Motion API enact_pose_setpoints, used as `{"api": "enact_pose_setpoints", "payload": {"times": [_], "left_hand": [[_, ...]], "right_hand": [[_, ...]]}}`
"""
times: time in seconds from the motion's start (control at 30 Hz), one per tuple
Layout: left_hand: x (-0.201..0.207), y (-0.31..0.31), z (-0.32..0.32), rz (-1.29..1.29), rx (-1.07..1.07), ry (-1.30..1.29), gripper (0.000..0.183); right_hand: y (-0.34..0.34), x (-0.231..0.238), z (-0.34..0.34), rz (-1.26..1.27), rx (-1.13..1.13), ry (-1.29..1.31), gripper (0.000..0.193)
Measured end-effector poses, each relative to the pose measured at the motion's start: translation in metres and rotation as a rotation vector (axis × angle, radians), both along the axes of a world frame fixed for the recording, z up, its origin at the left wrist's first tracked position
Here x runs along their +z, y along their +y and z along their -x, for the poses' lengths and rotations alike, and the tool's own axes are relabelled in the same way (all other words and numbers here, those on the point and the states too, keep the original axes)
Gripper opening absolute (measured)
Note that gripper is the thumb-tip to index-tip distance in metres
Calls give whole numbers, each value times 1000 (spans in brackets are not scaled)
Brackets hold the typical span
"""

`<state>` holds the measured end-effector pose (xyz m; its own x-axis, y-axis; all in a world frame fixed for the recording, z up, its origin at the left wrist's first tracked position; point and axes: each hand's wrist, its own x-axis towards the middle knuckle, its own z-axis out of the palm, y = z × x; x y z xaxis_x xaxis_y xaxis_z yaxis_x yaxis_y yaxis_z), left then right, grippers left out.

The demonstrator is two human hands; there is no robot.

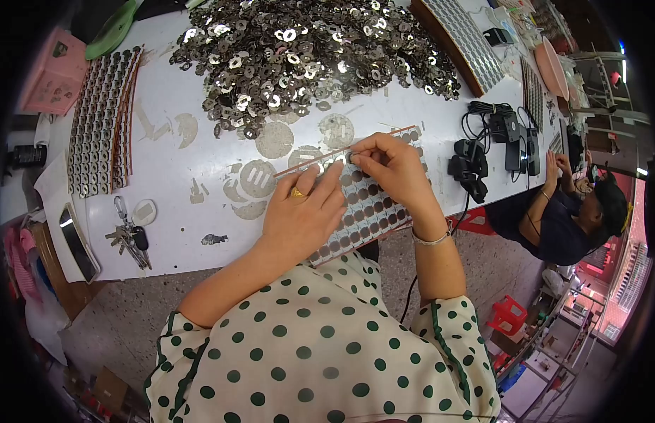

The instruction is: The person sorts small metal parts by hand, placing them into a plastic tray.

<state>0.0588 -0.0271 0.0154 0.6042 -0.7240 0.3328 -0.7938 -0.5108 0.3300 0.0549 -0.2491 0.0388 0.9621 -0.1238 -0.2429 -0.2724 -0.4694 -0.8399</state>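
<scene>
A flat board (373,204) with rows of round dark discs lies at the table's front edge, partly over my lap. My left hand (306,211), a gold ring on one finger, rests on the board's left part. Its fingers are stretched toward the far row, fingertips at shiny metal pieces there. My right hand (394,169), with a bracelet at the wrist, reaches over the board's far edge. Thumb and forefinger pinch a small dark metal piece (351,157) at that same row. My fingers hide part of the far row.
A big heap of loose metal pieces (306,56) covers the table's far middle. Filled boards stand stacked at left (98,127) and far right (461,42). Keys (130,236) and a phone (78,240) lie front left. Black cables and adapters (507,137) lie right, near a seated person (553,211).
</scene>
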Motion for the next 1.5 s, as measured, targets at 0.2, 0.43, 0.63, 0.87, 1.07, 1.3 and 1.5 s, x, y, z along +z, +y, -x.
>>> {"api": "enact_pose_setpoints", "payload": {"times": [0.2, 0.43, 0.63, 0.87, 1.07, 1.3, 1.5], "left_hand": [[-5, 0, 2, 20, 11, 15, 35], [-3, -2, 2, 15, 6, 25, 38], [-3, -3, 2, 2, 8, 32, 41], [-3, -3, 1, 3, -1, 30, 42], [-4, -2, 2, 7, 5, 19, 42], [-4, -3, 1, 30, 8, 10, 42], [-4, -3, 2, 28, 9, 14, 41]], "right_hand": [[15, -3, 7, 157, 56, -335, 26], [16, -7, 12, 246, 9, -419, 27], [12, -15, 10, 299, 4, -426, 23], [18, -6, 11, 269, -33, -376, 20], [21, -7, 15, 265, -29, -385, 19], [31, -15, 24, 202, -158, -442, 22], [27, -12, 20, 239, -102, -387, 20]]}}
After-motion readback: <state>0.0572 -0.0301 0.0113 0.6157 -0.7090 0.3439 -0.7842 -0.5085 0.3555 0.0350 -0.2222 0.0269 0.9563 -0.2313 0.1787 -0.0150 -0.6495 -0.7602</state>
